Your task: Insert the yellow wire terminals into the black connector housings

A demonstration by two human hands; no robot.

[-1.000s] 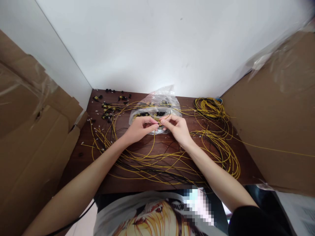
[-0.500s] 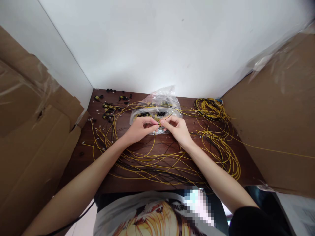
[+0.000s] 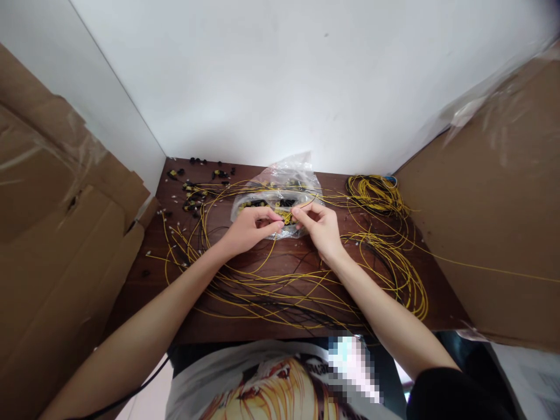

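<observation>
Over the open clear plastic bag [image 3: 301,234], my left hand [image 3: 254,229] is closed in a pinch on a thin yellow wire [image 3: 274,251], which hangs below its fingertips. A small dark tip shows at those fingers, too small to name. My right hand [image 3: 321,229] is just to the right, its thumb and forefinger pinched together on a thin wire [image 3: 312,202] that curves up above them. A gap separates the two sets of fingertips. Small yellow and black ring-like parts [image 3: 286,217] lie in the bag between and behind the hands.
Loose yellow and black wires [image 3: 271,318] spread over the brown table [image 3: 144,315]. A coiled bundle [image 3: 371,195] lies at the back right. Small black and yellow pieces [image 3: 192,195] are scattered at the back left. Cardboard sides [image 3: 494,233] and a white wall [image 3: 280,76] enclose the table.
My right hand has moved slightly right, away from the left fingertips, and the thin curved wire has moved with it. My left hand has stayed in place.
</observation>
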